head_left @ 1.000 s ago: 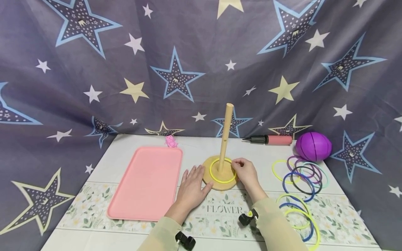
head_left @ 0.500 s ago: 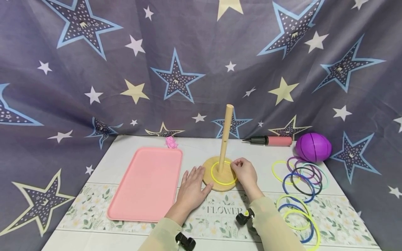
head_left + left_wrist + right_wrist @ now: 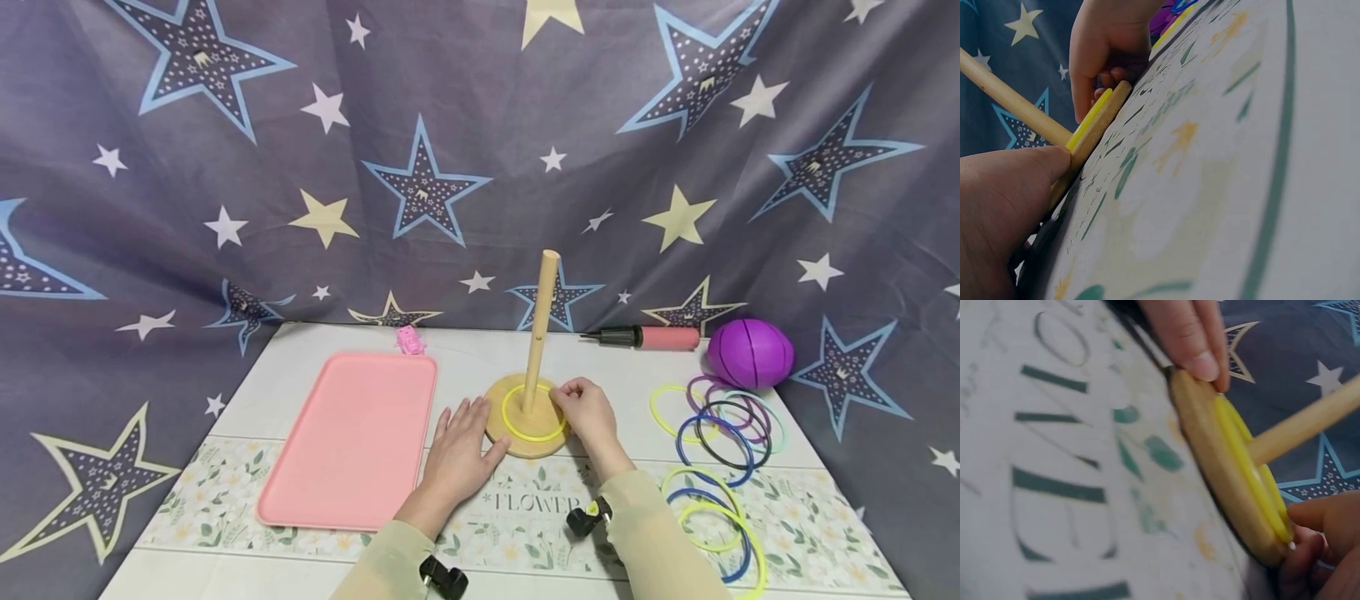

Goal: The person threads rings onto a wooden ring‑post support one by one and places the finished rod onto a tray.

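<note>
A wooden peg stands on a round wooden base in the middle of the table. Around the foot of the peg lies a yellow ring, close over the base in both wrist views. My right hand pinches the ring's right side between thumb and fingertips. Spread and straight, my left hand rests at the base's left edge. In the right wrist view, the left fingertips touch the base's rim beside the ring.
A pink tray lies at the left, with a small pink toy behind it. At the back right are a hand pump and a purple ball. Several loose rings, among them a blue ring, overlap along the right side.
The far side of the yellow ring has come down slightly towards the base, the right fingertips moving with it. My left hand stays at the base's edge.
</note>
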Demonstrator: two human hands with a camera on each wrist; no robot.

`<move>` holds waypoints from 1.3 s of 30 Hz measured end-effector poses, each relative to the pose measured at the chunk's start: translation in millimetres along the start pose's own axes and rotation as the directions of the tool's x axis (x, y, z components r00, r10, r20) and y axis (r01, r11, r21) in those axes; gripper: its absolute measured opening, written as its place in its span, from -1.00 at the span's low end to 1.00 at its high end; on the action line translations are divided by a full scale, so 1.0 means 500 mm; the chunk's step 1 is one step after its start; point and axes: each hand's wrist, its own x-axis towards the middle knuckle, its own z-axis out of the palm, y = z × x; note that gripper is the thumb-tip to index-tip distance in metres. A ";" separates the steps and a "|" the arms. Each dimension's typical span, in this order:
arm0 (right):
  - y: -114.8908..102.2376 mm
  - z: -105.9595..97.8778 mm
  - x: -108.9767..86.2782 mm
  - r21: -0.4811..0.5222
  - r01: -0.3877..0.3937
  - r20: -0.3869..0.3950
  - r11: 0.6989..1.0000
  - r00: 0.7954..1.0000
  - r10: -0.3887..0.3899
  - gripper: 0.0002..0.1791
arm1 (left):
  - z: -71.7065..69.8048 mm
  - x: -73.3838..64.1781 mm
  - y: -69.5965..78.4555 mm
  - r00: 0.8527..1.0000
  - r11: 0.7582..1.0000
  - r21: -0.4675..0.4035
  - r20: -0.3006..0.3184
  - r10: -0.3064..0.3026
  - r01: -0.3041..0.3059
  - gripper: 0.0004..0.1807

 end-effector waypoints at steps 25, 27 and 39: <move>0.019 -0.161 -0.084 0.141 0.091 0.142 0.986 0.984 -0.111 -0.59 | 0.000 -0.002 0.002 1.000 1.000 0.012 0.006 0.000 0.000 -0.11; 0.023 -0.173 -0.092 0.130 0.091 0.145 0.987 0.983 -0.109 -0.58 | 0.000 -0.002 0.002 1.000 1.000 0.010 0.002 0.000 -0.001 -0.11; 0.068 -0.268 -0.150 0.030 0.108 0.122 0.994 0.986 -0.111 -0.47 | -0.001 -0.004 -0.001 1.000 1.000 0.012 -0.002 0.004 -0.004 -0.10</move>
